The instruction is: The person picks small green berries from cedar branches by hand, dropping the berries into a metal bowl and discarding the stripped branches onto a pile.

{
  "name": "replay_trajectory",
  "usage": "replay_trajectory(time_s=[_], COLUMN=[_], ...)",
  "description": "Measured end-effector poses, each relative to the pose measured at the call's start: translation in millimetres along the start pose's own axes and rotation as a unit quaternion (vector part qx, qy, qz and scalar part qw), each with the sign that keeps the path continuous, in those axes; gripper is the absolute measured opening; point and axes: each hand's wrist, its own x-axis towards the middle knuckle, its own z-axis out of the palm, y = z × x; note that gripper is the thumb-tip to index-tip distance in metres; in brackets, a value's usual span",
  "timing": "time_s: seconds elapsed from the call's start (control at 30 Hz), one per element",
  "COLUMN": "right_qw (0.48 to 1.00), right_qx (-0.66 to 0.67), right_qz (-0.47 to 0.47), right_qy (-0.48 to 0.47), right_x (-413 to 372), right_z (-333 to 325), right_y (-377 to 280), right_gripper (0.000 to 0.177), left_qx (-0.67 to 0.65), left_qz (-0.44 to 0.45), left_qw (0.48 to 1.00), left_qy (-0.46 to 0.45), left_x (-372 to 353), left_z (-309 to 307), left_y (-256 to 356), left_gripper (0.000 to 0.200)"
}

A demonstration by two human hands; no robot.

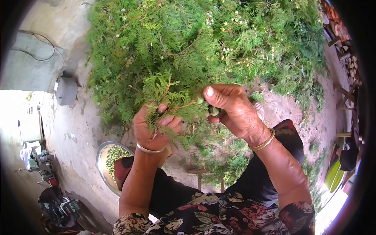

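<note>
Floral shirt (211, 213): yours, across the bottom edge. Left hand (150, 127): yours, fingers folded over the lower stem of one leafy sprig (166, 92), which lies up in front of you, between both hands; gripped there, it seems, to steady the stalk while its tip points rightward. Right hand (237, 109): thumb and fingers drawn close at that tip, with green cones (214, 111) between them; the narrow pinch appears suited to such small pieces. Metal basin (103, 164): on the floor (88, 123) beside your left knee (124, 168), bearing many round green pieces (113, 156); probably stationed there for easy reach. Branch heap (203, 43): large, directly beyond your hands, presumably placed in front to suit both arms. Loose greenery (227, 154): scattered between your knees, perhaps simply fallen there.
</note>
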Motion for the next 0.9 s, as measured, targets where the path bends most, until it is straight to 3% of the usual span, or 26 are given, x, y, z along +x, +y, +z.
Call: replay_trajectory(time_s=[0.1, 0.2, 0.43, 0.5, 0.53, 0.6, 0.63, 0.7, 0.83, 0.9], right_qw=[0.998, 0.995, 0.991, 0.982, 0.981, 0.977, 0.977, 0.977, 0.965, 0.973], right_qx=[-0.050, -0.090, -0.113, -0.186, -0.187, -0.209, -0.209, -0.203, -0.255, -0.222], right_qz=[-0.038, -0.045, -0.044, -0.030, -0.029, -0.032, -0.031, -0.042, -0.025, -0.021], right_qy=[0.014, 0.019, -0.050, -0.030, -0.031, -0.009, -0.010, -0.043, -0.058, -0.065], right_x=[0, 3, 1, -3, -4, -5, -5, -4, -7, -6], right_z=[2, 3, -1, 3, 4, 6, 6, 3, 8, 9], right_y=[-1, -1, -6, -11, -11, -10, -8, -4, -11, -10], right_gripper=[0.039, 0.040, 0.039, 0.042, 0.042, 0.046, 0.046, 0.040, 0.033, 0.027], left_qx=[0.096, 0.145, 0.018, 0.122, 0.122, 0.114, 0.113, 0.118, 0.133, 0.057], left_qz=[0.017, 0.019, 0.022, 0.034, 0.034, 0.019, 0.019, 0.048, 0.025, 0.027], left_qw=[0.993, 0.989, 0.999, 0.984, 0.984, 0.993, 0.993, 0.983, 0.987, 0.997], left_qy=[0.073, 0.029, 0.038, 0.128, 0.128, 0.023, 0.024, 0.131, 0.088, 0.041], left_x=[0, 4, -1, -2, -2, -2, -4, -7, -7, -9], left_z=[2, -2, -1, 10, 9, 7, 7, 7, 2, -6], left_y=[-6, -9, -3, -4, -2, 1, 1, 2, 5, 9], left_gripper=[0.027, 0.027, 0.028, 0.028, 0.028, 0.028, 0.028, 0.027, 0.027, 0.025])
